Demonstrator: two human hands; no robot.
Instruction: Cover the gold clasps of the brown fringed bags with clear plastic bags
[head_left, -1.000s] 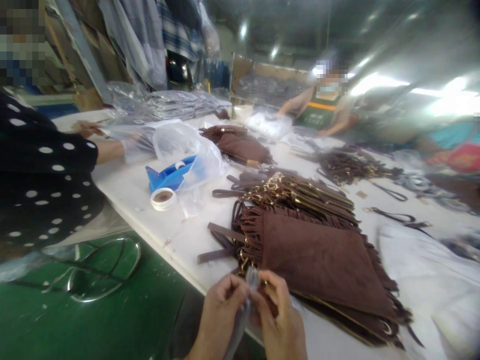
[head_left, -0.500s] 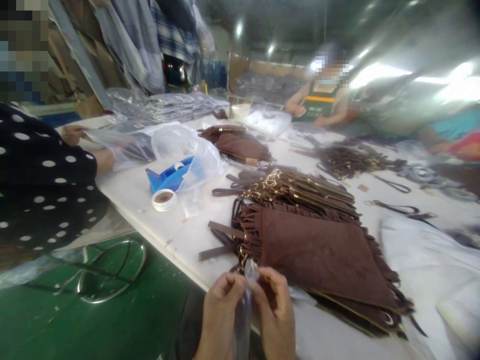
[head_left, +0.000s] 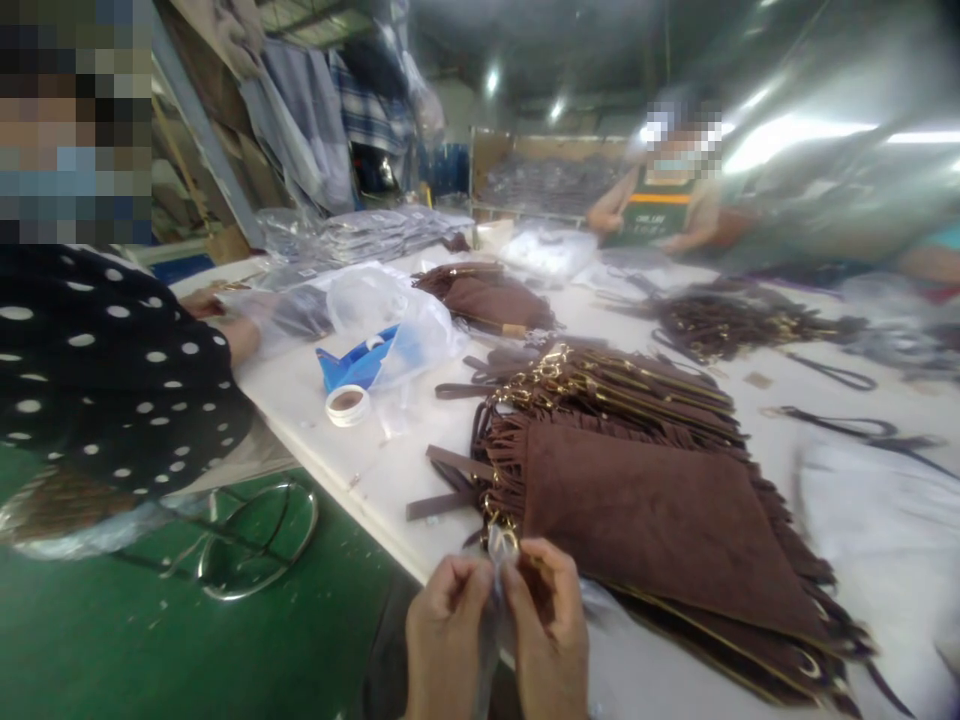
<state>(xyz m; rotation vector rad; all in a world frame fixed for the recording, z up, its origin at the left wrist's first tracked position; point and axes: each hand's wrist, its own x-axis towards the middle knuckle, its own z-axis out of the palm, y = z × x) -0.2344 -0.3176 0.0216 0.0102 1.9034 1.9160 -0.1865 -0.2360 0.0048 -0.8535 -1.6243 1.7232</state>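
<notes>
Left hand [head_left: 450, 625] and right hand [head_left: 551, 625] are pinching clear plastic [head_left: 498, 542], brown pouches [head_left: 652, 510] crowding alongside, blue dispenser [head_left: 351, 368] sitting beyond!

The left hand [head_left: 450, 615] and right hand [head_left: 551, 615] pinch side by side at bottom centre, fingers curled, thumbs pointing upward.

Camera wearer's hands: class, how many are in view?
2, bottom centre: the left hand and right hand, both pinching clear plastic near the brown fringed bags.
</notes>
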